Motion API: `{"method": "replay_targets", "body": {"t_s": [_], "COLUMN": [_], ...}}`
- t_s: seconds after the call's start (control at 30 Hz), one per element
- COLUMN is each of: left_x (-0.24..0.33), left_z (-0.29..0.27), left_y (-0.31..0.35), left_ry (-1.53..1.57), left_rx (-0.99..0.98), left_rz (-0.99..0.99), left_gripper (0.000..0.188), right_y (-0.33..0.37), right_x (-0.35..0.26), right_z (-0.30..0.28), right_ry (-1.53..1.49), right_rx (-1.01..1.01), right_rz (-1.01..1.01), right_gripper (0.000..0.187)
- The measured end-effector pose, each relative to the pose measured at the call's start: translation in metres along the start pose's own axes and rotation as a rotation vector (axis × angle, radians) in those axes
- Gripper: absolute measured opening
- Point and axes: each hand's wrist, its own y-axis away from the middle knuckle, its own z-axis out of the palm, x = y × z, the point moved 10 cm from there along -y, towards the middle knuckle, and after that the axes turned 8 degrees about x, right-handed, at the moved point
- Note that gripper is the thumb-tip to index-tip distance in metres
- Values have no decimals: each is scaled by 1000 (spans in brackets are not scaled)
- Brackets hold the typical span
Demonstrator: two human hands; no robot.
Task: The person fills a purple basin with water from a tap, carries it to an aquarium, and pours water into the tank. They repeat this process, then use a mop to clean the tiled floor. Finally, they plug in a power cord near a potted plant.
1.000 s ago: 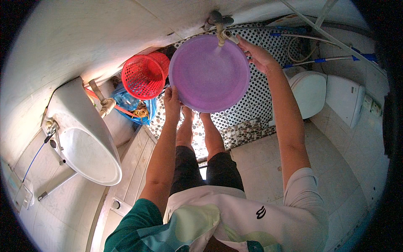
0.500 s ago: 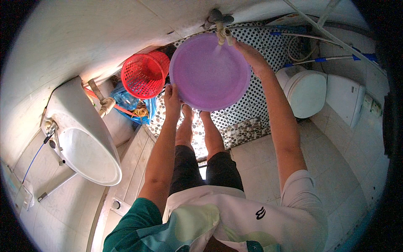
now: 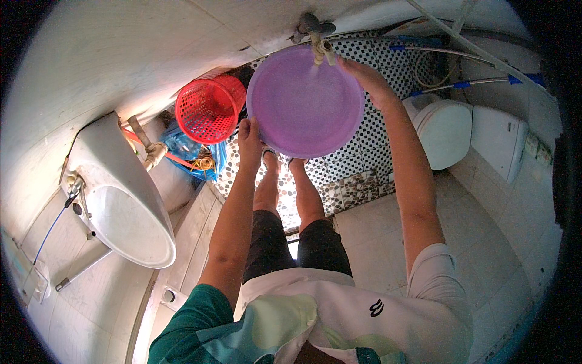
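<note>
A round purple plastic basin (image 3: 303, 103) is held out in front of me beneath a wall tap (image 3: 321, 50). On its lower left rim, my left hand (image 3: 248, 132) is closed, thumb up along the edge. My right hand (image 3: 365, 80) grips the upper right rim close to the tap's spout; its fingertips are partly hidden. A pale, hazy patch shows inside the basin below the spout, and I cannot tell how much water it holds.
To the left of the basin stands a red perforated basket (image 3: 206, 109), with a blue plastic bag (image 3: 185, 145) below it. A white washbasin (image 3: 130, 218) juts out at left. The toilet (image 3: 444, 134) is at right, near blue-and-silver poles (image 3: 467, 85). Black-and-white tiles (image 3: 373, 130) cover the floor.
The basin has shifted slightly right and up, and both hands have moved with it, still on its rim. The pale streak below the spout looks fainter.
</note>
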Motion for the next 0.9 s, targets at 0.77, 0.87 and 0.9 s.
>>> {"method": "replay_targets", "body": {"t_s": [0.77,0.87,0.9], "left_x": [-3,6,6], "left_z": [2,5,5], "left_y": [14,13,13], "left_ry": [-78,-203,-211], "left_rx": [47,19,18], "left_rz": [-28,151,164], "left_gripper": [27,27,27], "right_y": [-15,-20,-21], "right_x": [28,31,33], "right_z": [-13,-15,-16], "right_ry": [35,31,34], "right_rx": [67,79,91], "right_rz": [48,40,43], "right_gripper": [121,118,117]}}
